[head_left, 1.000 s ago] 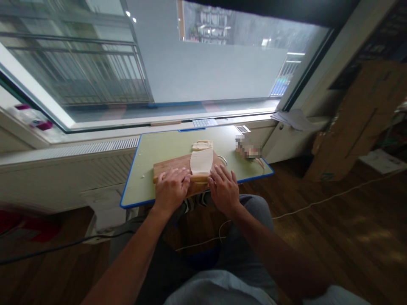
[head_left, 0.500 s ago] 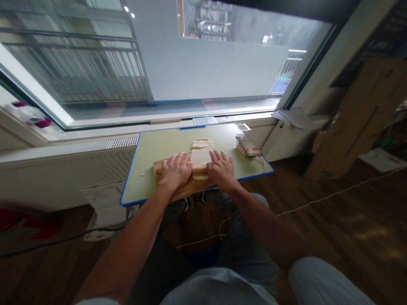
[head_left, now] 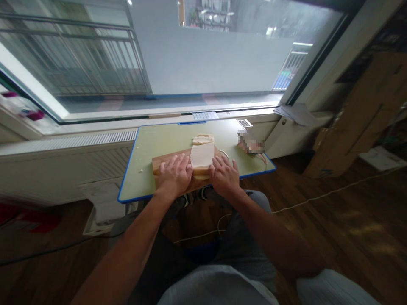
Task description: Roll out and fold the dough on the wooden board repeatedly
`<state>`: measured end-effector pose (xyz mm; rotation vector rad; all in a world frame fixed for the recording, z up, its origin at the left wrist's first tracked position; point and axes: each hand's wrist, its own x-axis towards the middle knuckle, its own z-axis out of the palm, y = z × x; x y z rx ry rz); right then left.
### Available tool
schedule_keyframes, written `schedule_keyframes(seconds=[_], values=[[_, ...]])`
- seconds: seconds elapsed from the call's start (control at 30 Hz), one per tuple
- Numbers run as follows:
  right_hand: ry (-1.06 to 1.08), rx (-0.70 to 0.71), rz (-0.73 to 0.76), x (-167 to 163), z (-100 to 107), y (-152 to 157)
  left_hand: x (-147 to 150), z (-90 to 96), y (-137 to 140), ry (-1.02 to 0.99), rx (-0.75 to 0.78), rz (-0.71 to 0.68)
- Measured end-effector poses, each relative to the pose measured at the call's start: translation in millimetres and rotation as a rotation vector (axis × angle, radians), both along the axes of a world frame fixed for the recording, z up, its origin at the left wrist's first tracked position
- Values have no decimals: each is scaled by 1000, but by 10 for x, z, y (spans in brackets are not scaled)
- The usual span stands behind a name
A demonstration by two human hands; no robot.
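A pale sheet of dough [head_left: 202,155] lies across a wooden board [head_left: 168,156] on a small table. Its far end is folded and crumpled [head_left: 203,139] past the board's far edge, and a bit of it shows on the near side. Over the dough's near part lies a wooden rolling pin [head_left: 201,171], mostly covered at both sides by my hands. My left hand [head_left: 174,171] rests over its left part with bent fingers pointing forward. On the right part, my right hand [head_left: 224,173] is placed the same way.
The light green table [head_left: 159,137] has a blue rim and a few dough crumbs at left. A blurred-out object [head_left: 251,142] lies at its right side. Beyond stand a windowsill and window. A cardboard box [head_left: 349,123] is at right, and a white cable [head_left: 305,200] crosses the floor.
Both hands and the rolling pin have drawn slightly back toward me, showing more of the dough beyond the pin. The right hand sits a little further right. The view has tilted slightly.
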<state>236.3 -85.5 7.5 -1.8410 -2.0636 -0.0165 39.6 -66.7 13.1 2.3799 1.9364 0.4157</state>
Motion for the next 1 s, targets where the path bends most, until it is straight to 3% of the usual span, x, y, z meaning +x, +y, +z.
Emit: schedule_keyframes(seconds=[0.13, 0.33, 0.47, 0.6, 0.83, 1.0], values=[[-8, -1, -24, 1, -24, 155, 25, -12, 144, -1, 1, 0], [-51, -171, -40, 51, 48, 622, 63, 15, 645, 11, -129, 19], [-49, -219, -49, 75, 80, 742, 66, 48, 808, -10, -206, 20], [-61, -193, -45, 44, 82, 616, 58, 38, 673, 2, -169, 14], [-99, -81, -26, 11, 57, 128, 52, 32, 88, 85, -60, 22], [-108, -125, 9, 46, 127, 111, 55, 22, 43, 123, -52, 20]])
